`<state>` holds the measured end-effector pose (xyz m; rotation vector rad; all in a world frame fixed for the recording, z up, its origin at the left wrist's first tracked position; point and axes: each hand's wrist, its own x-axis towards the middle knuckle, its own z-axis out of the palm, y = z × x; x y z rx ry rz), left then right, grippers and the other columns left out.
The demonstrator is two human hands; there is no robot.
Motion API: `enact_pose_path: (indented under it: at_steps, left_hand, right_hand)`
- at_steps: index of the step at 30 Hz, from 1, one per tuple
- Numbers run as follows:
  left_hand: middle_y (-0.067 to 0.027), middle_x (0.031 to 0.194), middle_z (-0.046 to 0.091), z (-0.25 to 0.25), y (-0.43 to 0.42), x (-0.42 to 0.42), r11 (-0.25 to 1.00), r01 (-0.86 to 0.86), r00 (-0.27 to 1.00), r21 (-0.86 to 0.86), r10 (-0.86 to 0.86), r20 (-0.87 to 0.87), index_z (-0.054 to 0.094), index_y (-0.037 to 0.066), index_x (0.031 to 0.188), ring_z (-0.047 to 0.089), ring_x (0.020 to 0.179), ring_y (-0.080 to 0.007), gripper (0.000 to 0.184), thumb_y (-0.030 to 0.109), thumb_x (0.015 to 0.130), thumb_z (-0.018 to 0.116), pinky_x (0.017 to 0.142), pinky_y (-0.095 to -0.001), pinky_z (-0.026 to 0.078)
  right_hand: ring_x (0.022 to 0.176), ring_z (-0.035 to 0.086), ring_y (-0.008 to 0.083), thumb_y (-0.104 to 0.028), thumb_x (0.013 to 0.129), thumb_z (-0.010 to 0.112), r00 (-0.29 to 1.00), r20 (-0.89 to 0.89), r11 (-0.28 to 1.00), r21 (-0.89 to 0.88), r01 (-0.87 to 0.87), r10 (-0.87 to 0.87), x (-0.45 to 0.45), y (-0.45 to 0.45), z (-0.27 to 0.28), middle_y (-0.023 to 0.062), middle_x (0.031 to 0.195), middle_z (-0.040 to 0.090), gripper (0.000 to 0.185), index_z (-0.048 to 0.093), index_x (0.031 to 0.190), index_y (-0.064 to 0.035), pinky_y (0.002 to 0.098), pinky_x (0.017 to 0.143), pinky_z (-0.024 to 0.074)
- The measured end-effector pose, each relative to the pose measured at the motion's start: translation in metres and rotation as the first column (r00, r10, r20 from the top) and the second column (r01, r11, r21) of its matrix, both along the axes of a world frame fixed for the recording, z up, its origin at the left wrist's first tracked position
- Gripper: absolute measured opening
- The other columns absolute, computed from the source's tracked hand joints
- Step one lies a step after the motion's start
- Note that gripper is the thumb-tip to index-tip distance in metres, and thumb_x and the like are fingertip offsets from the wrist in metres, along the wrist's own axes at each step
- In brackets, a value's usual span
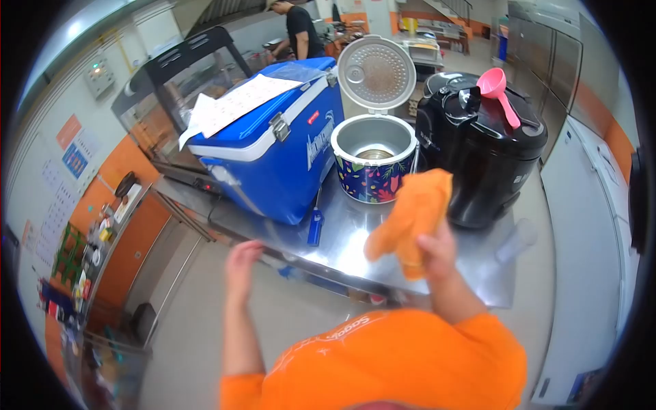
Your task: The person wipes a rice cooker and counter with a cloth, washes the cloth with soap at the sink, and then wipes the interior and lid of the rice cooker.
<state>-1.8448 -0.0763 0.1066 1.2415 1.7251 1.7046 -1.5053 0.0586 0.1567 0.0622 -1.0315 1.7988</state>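
Note:
My right hand is closed around an orange cloth, raised over the front of the steel table. The cloth is bunched and slightly blurred. My left hand is held in the air off the table's front edge, with nothing in it and its fingers loosely bent. Behind the cloth stands a rice cooker with a colourful leaf pattern. Its lid is tipped up, showing a metallic interior. A blue lighter-like object lies nearest to my left hand on the table.
At left on the table is a large blue cooler box with papers on top. To the right, a black cooker carries a pink scoop. A clear cup is at the right edge. Another person stands far back.

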Motion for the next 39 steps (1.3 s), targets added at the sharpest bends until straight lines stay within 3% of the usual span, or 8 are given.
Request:
enact_pose_path:
  at_steps: [4, 9, 12, 18, 24, 31, 33, 39]
  left_hand:
    - [-0.0066, 0.122, 0.052, 0.013, 0.127, 0.010, 0.882, 0.468, 0.883, -0.062, -0.469, -0.015, 0.044, 0.005, 0.126, 0.048, 0.110, -0.0165, 0.045, 0.035, 0.093, 0.046, 0.093, -0.0341, 0.037]
    - [-0.0080, 0.131, 0.044, 0.054, 0.296, 0.000, 0.898, 0.441, 0.885, 0.010, -0.436, 0.163, 0.034, 0.007, 0.136, 0.042, 0.117, -0.0198, 0.058, 0.041, 0.091, 0.046, 0.096, -0.0409, 0.031]
    - [-0.0119, 0.132, 0.042, 0.025, 0.421, -0.002, 0.920, 0.390, 0.921, 0.035, -0.389, -0.037, 0.031, 0.003, 0.137, 0.042, 0.118, -0.0224, 0.060, 0.039, 0.091, 0.046, 0.097, -0.0396, 0.032]
    - [-0.0171, 0.133, 0.043, -0.014, 0.625, -0.010, 0.961, 0.275, 0.880, 0.012, -0.257, 0.399, 0.036, -0.002, 0.133, 0.038, 0.125, -0.0262, 0.070, 0.050, 0.088, 0.044, 0.103, -0.0339, 0.027]
    - [-0.0093, 0.139, 0.038, 0.011, 0.647, -0.015, 0.777, 0.557, 0.673, 0.292, -0.629, 0.390, 0.035, 0.003, 0.135, 0.036, 0.127, -0.0263, 0.079, 0.058, 0.082, 0.052, 0.102, -0.0357, 0.028]
    - [-0.0056, 0.138, 0.040, 0.041, 0.605, -0.001, 0.839, 0.538, 0.716, 0.084, -0.507, 0.481, 0.035, 0.006, 0.136, 0.037, 0.126, -0.0235, 0.064, 0.049, 0.089, 0.045, 0.103, -0.0385, 0.026]
    - [-0.0065, 0.138, 0.040, 0.021, 0.618, 0.003, 0.656, 0.588, 0.413, 0.474, -0.747, 0.521, 0.034, 0.007, 0.136, 0.036, 0.127, -0.0235, 0.065, 0.052, 0.090, 0.040, 0.104, -0.0403, 0.026]
    - [-0.0114, 0.137, 0.040, 0.024, 0.621, 0.003, 0.841, 0.485, 0.637, 0.240, -0.528, 0.562, 0.032, 0.004, 0.136, 0.038, 0.125, -0.0250, 0.083, 0.069, 0.084, 0.033, 0.102, -0.0396, 0.031]
  right_hand:
    - [0.104, 0.049, 0.0148, -0.001, 0.086, 0.048, 0.848, 0.135, 0.826, 0.346, 0.445, -0.513, -0.027, 0.030, 0.014, 0.0090, 0.117, 0.048, 0.050, 0.028, 0.131, 0.0040, 0.0289, 0.089, 0.0394]
    - [0.101, 0.047, 0.0324, -0.001, 0.080, 0.054, 0.036, -0.387, -0.343, 0.855, 0.389, -0.922, -0.053, 0.091, 0.052, 0.0216, 0.116, 0.046, 0.035, 0.050, 0.114, 0.0059, 0.0389, 0.087, 0.0386]
    - [0.103, 0.047, 0.0360, -0.003, 0.076, 0.058, -0.095, -0.389, -0.400, 0.881, 0.254, -0.916, -0.070, 0.101, 0.063, 0.0216, 0.118, 0.045, 0.040, 0.052, 0.115, 0.0019, 0.0403, 0.089, 0.0397]
    - [0.111, 0.045, 0.0373, 0.001, 0.072, 0.060, -0.137, -0.141, -0.164, 0.970, 0.177, -0.980, -0.122, 0.183, 0.084, 0.0217, 0.120, 0.043, 0.056, 0.046, 0.126, -0.0005, 0.0407, 0.097, 0.0374]
    - [0.113, 0.041, 0.0420, -0.004, 0.079, 0.057, -0.166, -0.136, -0.148, 0.987, 0.061, -0.977, -0.146, 0.317, 0.043, 0.0247, 0.124, 0.038, 0.049, 0.046, 0.127, -0.0029, 0.0452, 0.097, 0.0350]
    - [0.113, 0.035, 0.0474, -0.016, 0.084, 0.056, -0.308, -0.286, -0.296, 0.955, -0.018, -0.907, -0.180, 0.440, 0.043, 0.0233, 0.132, 0.028, 0.056, 0.036, 0.137, -0.0135, 0.0504, 0.098, 0.0316]
    - [0.113, 0.037, 0.0426, -0.016, 0.083, 0.057, -0.244, -0.366, -0.376, 0.927, -0.008, -0.898, -0.183, 0.460, 0.047, 0.0211, 0.128, 0.033, 0.055, 0.039, 0.135, -0.0137, 0.0481, 0.098, 0.0329]
    - [0.104, 0.049, 0.0326, -0.008, 0.080, 0.059, -0.056, -0.402, -0.375, 0.888, -0.265, -0.914, -0.152, 0.459, -0.012, 0.0171, 0.111, 0.048, 0.041, 0.053, 0.121, -0.0069, 0.0427, 0.087, 0.0422]
